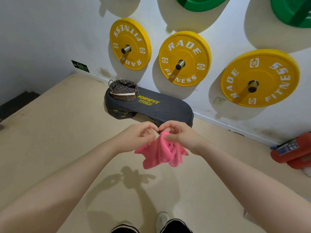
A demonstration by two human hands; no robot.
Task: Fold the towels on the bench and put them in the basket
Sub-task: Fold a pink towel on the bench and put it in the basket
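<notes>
A pink towel [159,153] hangs bunched in the air in front of me, above the floor. My left hand [138,136] and my right hand [178,133] pinch its top edge close together, fingertips almost touching. Beyond my hands lies the dark grey bench [161,106] along the wall. A wicker basket [123,91] with a dotted grey lining stands on the bench's left end. I cannot see inside the basket, and no other towel shows on the bench.
Yellow weight plates [184,58] hang on pegs on the white wall above the bench, green ones higher up. Red dumbbells [292,152] lie on the floor at the right. Beige floor spreads around me, with dark steps [16,101] at the far left. My shoes [162,222] show at the bottom.
</notes>
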